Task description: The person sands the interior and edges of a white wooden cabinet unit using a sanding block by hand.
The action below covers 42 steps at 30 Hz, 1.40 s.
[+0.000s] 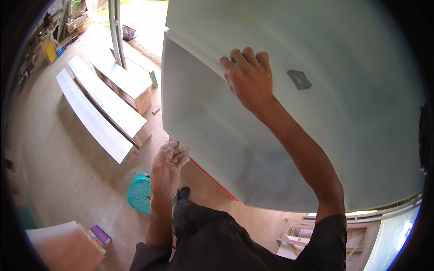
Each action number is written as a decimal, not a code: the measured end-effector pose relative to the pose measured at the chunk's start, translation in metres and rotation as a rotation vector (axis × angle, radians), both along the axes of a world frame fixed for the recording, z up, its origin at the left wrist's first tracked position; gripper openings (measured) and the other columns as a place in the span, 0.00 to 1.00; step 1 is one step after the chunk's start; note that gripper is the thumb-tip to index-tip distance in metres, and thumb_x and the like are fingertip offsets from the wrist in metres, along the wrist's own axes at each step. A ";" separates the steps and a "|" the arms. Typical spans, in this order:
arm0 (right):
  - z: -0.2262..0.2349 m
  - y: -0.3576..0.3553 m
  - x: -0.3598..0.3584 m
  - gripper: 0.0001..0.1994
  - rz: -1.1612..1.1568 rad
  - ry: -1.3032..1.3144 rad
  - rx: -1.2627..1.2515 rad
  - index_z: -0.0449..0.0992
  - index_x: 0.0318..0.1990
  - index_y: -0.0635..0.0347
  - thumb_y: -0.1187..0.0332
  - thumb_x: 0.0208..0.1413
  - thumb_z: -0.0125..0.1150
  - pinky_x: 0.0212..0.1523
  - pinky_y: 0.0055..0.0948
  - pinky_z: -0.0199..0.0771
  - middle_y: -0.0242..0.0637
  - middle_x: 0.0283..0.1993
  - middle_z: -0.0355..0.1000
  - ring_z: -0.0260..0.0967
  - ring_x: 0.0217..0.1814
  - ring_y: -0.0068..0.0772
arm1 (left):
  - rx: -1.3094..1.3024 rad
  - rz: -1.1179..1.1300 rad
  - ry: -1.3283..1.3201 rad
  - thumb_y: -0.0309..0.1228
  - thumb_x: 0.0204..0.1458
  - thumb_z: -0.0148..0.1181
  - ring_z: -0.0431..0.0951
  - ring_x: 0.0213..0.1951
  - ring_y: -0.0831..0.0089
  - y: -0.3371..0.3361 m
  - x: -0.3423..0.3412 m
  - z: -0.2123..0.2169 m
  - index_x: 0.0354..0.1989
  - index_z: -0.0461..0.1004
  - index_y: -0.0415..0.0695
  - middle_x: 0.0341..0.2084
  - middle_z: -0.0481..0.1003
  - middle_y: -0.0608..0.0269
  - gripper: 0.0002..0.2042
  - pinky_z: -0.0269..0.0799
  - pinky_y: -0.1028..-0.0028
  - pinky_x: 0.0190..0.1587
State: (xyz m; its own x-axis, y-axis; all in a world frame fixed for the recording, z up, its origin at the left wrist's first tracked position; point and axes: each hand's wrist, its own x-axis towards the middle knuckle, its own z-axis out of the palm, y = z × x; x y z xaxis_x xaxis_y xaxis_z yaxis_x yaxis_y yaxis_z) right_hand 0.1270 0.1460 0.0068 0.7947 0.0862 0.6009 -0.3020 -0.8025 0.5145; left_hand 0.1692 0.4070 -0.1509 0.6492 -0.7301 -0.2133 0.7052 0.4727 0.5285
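Workshop floor (pixel 49 158) ran along the left, between the long white boards (pixel 92 115) and the view's dark rim; a narrower strip of it separated the boards from the large pale grey panel (pixel 307 149). This panel filled the upper right, a ridge crossing it obliquely and a red strip (pixel 212 177) following its lower-left edge.

Hands: right hand (pixel 249 79) was over the panel at the ridge, arm extended, fingers bent and partly spread; underside hidden, so grip and contact could not be told. Left hand (pixel 171 158), dusty, was beside the panel's near-left edge, fingers half curled; whether it held anything could not be told.

Dark flat piece (pixel 299 80) lay on the panel, right of the right hand and apart from it. Teal stool (pixel 139 194) stood just left of the left forearm.
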 end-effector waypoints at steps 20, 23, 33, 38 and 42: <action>-0.013 0.008 0.234 0.10 0.056 -0.049 -0.009 0.84 0.43 0.47 0.69 0.55 0.63 0.52 0.37 0.67 0.34 0.40 0.76 0.73 0.49 0.32 | 0.108 0.376 0.054 0.37 0.67 0.49 0.75 0.57 0.57 0.061 0.043 -0.037 0.59 0.68 0.35 0.53 0.75 0.46 0.19 0.69 0.58 0.63; -0.026 0.047 0.184 0.08 0.103 -0.163 0.419 0.82 0.43 0.52 0.67 0.55 0.65 0.49 0.39 0.72 0.38 0.40 0.76 0.74 0.48 0.39 | -0.137 0.341 0.056 0.38 0.69 0.42 0.68 0.63 0.56 -0.027 0.102 0.003 0.66 0.60 0.33 0.62 0.66 0.45 0.23 0.62 0.58 0.69; -0.169 0.106 -0.128 0.11 -0.352 -0.112 1.470 0.77 0.37 0.61 0.62 0.59 0.64 0.40 0.44 0.75 0.48 0.36 0.77 0.76 0.39 0.55 | -0.082 0.380 -0.456 0.50 0.71 0.33 0.38 0.78 0.59 -0.234 0.164 0.139 0.76 0.42 0.36 0.77 0.36 0.45 0.35 0.33 0.63 0.78; -0.258 0.131 -0.253 0.13 -0.680 -0.151 1.529 0.77 0.36 0.63 0.61 0.58 0.66 0.38 0.45 0.75 0.52 0.34 0.77 0.76 0.38 0.59 | 0.359 0.511 -0.825 0.45 0.72 0.28 0.31 0.78 0.56 -0.248 0.070 0.128 0.76 0.44 0.37 0.77 0.34 0.43 0.30 0.34 0.61 0.78; -0.310 0.150 -0.307 0.12 -0.733 -0.164 1.517 0.77 0.36 0.65 0.63 0.57 0.66 0.40 0.46 0.75 0.54 0.35 0.77 0.76 0.39 0.61 | -0.021 0.783 -1.044 0.42 0.73 0.33 0.23 0.77 0.50 -0.244 -0.062 0.112 0.76 0.35 0.33 0.77 0.28 0.42 0.32 0.29 0.50 0.77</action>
State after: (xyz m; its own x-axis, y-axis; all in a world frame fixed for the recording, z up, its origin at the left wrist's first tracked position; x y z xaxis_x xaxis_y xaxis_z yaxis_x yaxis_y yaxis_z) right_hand -0.1801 0.2960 -0.3034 0.3283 -0.9349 -0.1351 -0.7756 -0.1852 -0.6034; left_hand 0.1068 0.1633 -0.0390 0.7526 -0.0817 0.6534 -0.4956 0.5832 0.6436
